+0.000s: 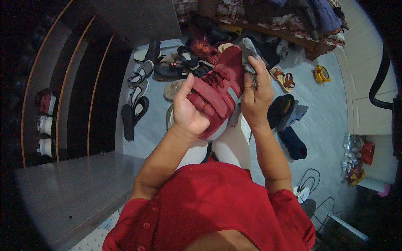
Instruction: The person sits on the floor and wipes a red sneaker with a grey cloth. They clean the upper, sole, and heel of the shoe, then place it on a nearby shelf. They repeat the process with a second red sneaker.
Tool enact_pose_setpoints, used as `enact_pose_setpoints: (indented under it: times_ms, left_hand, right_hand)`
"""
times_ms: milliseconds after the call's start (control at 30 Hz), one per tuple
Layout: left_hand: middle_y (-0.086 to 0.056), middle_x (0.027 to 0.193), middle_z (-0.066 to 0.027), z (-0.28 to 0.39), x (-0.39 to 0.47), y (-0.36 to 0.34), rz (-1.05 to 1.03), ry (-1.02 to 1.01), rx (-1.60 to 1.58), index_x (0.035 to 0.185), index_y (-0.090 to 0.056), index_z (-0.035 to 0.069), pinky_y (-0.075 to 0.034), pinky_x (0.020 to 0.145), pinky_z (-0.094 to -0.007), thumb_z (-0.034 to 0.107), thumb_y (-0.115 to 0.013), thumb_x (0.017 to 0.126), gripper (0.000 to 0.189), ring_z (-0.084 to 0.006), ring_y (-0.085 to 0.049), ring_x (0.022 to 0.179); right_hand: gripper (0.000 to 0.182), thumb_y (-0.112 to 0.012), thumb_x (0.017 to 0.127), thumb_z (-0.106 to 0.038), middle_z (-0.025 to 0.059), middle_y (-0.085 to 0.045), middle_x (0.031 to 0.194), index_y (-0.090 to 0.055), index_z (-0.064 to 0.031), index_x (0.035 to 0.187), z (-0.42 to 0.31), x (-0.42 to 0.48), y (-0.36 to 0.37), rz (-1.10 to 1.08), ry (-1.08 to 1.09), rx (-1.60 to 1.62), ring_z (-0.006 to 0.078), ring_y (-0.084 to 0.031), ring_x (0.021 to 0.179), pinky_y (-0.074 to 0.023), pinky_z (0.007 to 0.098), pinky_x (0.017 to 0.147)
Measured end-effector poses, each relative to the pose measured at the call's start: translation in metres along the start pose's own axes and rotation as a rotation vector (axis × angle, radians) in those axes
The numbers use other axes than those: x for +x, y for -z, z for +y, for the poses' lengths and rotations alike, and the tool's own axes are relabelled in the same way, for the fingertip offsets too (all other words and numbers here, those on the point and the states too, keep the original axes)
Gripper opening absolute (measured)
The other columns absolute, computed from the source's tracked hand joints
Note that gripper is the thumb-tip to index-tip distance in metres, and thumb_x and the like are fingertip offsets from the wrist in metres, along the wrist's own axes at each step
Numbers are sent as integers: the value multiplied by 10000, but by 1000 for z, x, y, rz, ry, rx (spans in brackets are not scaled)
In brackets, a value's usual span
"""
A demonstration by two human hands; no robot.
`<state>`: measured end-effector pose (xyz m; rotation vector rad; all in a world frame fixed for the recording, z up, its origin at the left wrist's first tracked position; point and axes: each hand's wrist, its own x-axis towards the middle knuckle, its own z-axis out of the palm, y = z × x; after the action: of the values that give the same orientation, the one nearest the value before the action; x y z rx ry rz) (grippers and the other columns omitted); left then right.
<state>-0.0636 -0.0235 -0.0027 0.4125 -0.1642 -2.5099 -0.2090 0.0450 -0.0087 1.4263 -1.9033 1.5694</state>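
A red high-top shoe [216,94] with dark red laces, a strap and a grey stripe is held up over my lap, its toe towards me. My left hand [190,113] grips the toe end, the thumb on the upper and the fingers hidden beneath. In my right hand [257,91] is a grey cloth [248,50], pinched against the side of the shoe's ankle part.
A shoe cabinet [73,81] holding several shoes stands at left. Loose shoes, slippers [127,122] and sandals [284,80] lie on the floor beyond my knees. At right are a dark blue sock [292,142], a yellow round object [322,74] and cables [309,178].
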Motion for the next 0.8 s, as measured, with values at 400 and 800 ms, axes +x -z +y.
enact_pose_setpoints:
  times_ms: [400,800]
  left_hand:
    - [-598,1152,-124,15,16,19,89,-171,39,1160,-538,49,-423,974,-454,339,-528,912,382,-297,-574,1057]
    - [-551,1249,-132,25,-12,-4,-89,-31,112,1234,-503,27,-382,1023,-455,323,-517,910,440,-296,-517,1158]
  right_hand:
    - [411,-584,690,-10,186,-506,1298,-548,-80,1094,-20,-62,-4,-209,112,-9,369,-436,1247,-240,548,1035]
    - [328,-498,815,4,180,-592,1181,-582,10,1132,-26,-51,72,-93,-93,258,291,-554,1133,-406,383,986]
